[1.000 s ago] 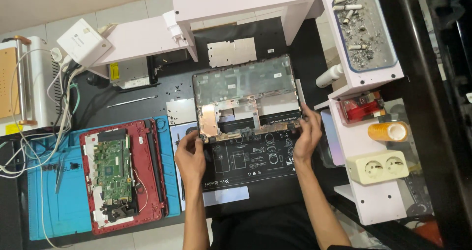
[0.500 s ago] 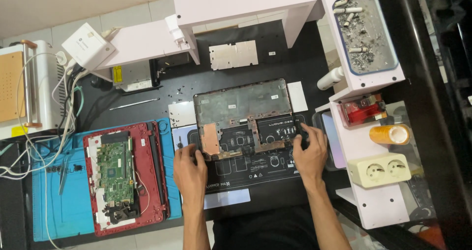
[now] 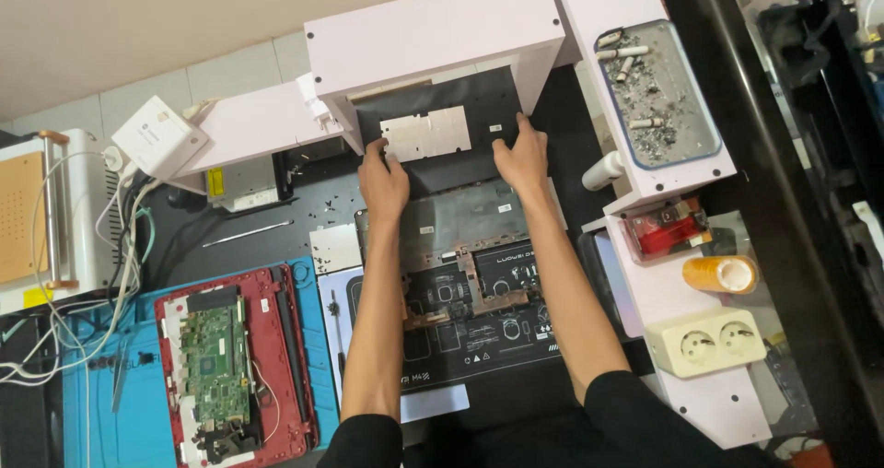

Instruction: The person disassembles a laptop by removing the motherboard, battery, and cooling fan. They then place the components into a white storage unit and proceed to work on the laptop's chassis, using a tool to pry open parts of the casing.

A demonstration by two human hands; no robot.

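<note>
Black panel (image 3: 433, 169) with a silver plate (image 3: 426, 134) on it, lying under the white shelf (image 3: 433, 35) at the back of the bench. Your left hand (image 3: 384, 181) and right hand (image 3: 523, 157) grip its two side edges, fingers curled closed around them; the laptop base (image 3: 460, 247) lies just in front.

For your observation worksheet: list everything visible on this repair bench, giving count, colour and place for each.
Dark panel: one, black, under white shelf, gripped at both sides.
Metal plate: one, silver, on that panel.
Laptop base: one, grey, bench centre.
Red laptop shell: one, holding green board, on blue mat.
Blue mat: one, left.
Tray: one, grey, right shelf.
Socket block: one, cream, right.
Tape roll: one, orange, right.
Left hand: on panel's left edge.
Right hand: on panel's right edge.
</note>
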